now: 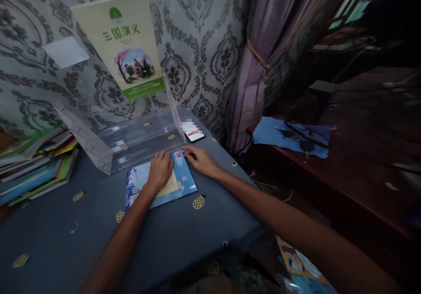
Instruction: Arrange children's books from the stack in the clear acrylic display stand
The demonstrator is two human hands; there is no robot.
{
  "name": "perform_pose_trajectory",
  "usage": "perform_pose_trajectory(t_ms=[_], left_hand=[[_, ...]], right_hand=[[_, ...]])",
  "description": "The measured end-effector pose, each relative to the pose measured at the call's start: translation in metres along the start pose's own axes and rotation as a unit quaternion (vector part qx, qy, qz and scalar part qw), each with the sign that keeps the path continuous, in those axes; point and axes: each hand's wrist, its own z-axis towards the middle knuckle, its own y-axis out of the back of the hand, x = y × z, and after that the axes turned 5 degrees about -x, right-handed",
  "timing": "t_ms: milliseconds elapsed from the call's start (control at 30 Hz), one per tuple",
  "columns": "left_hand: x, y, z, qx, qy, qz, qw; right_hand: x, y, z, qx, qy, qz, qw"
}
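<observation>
Left hand (161,169) lies across the blue book (186,177), fingers extended and gripping nothing, while the right hand (199,160) curls at its far right corner, and whether those fingertips pinch it I can't tell! The book lies flat on the table (98,226), between clear rack (90,140) and near edge; too hard a push could jolt the rack, and a stray right knuckle could knock the white-topped object (194,132) off the right edge.
</observation>
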Motion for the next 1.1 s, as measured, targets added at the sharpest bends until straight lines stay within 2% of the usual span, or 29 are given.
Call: perform_pose_trajectory(t_ms=[200,500,800,933,1033,1100], left_hand=[[0.008,-0.008,-0.003,-0.052,-0.007,-0.058,0.997],[0.007,-0.006,-0.002,-0.048,-0.004,-0.066,0.997],[0.005,-0.008,-0.003,-0.038,-0.017,-0.032,0.999],[-0.001,-0.003,-0.002,-0.003,-0.019,-0.002,1.0],[-0.001,0.0,-0.001,0.018,-0.02,-0.024,0.999],[-0.001,0.003,-0.004,0.032,-0.048,-0.062,0.996]], right_hand=[[-0.002,0.0,-0.001,0.001,0.001,0.004,1.0],[-0.001,0.001,-0.003,0.021,0.0,0.014,1.0],[-0.002,0.0,-0.003,0.017,0.016,0.018,1.0],[-0.003,0.0,-0.004,0.021,0.041,0.012,0.999],[-0.004,-0.001,-0.004,0.022,0.055,0.012,0.998],[-0.003,-0.001,-0.004,0.02,0.051,0.015,0.998]])
